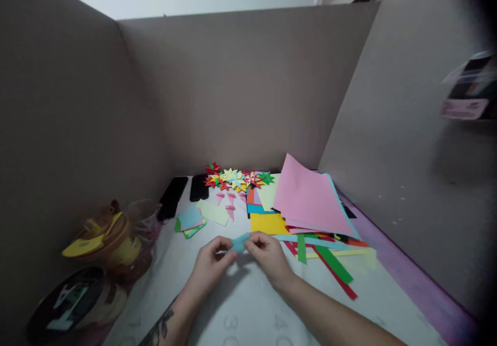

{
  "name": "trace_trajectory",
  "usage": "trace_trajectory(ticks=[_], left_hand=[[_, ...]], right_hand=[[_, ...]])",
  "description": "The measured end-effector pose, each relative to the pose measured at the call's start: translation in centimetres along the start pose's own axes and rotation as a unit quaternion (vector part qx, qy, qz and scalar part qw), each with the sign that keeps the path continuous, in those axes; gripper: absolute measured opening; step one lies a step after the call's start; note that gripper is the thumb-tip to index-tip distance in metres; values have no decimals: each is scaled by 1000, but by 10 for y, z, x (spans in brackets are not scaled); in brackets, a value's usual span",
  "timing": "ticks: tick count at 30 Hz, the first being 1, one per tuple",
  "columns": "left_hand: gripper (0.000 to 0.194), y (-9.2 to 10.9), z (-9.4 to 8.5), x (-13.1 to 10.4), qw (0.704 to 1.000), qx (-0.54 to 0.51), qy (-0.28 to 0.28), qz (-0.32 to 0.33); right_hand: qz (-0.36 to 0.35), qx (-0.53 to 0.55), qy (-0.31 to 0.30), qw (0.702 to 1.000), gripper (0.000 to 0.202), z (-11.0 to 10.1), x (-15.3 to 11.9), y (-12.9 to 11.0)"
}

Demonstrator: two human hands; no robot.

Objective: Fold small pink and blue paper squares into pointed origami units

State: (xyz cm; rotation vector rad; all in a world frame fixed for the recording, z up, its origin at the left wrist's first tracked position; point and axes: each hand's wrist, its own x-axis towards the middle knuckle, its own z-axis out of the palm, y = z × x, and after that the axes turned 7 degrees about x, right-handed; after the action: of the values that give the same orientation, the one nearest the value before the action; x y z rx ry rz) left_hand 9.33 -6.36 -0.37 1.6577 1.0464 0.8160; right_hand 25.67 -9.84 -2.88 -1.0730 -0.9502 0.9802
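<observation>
A small piece of light blue paper (240,243) is pinched at both ends, just above the white table surface. My left hand (215,257) grips its left end between thumb and fingers. On the right end, the thumb and fingers of my right hand (267,255) are closed the same way. The piece looks folded into a short strip, though its exact folds are too small to tell. Beyond my hands lie several small folded pink paper pieces (231,199) and a pale green sheet (213,212). Small blue and green paper squares (190,216) are stacked to the left.
Folded paper stars (235,178) line the back. A large pink sheet (310,201) and a yellow sheet (267,224) lie at right, with green strips (333,264) nearer. Two black phones (199,187) stand back left. A yellow-handled pair of scissors (87,245) and containers occupy the left edge.
</observation>
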Motion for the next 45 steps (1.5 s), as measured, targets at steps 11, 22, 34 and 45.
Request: trace_trajectory(ticks=[11,22,34,45], left_hand=[[18,0,2,0,995,74,55,-24],[25,5,6,-5,995,70,41,-62],[25,5,4,-5,992,98,46,-71],[26,10,5,-7,991,115,42,-60]], right_hand=[[47,94,22,994,20,-4,1,7],[74,120,35,989,19,-6,-2,7],[102,145,27,984,18,-6,-2,7],[106,118,33,987,15,-7,-1,7]])
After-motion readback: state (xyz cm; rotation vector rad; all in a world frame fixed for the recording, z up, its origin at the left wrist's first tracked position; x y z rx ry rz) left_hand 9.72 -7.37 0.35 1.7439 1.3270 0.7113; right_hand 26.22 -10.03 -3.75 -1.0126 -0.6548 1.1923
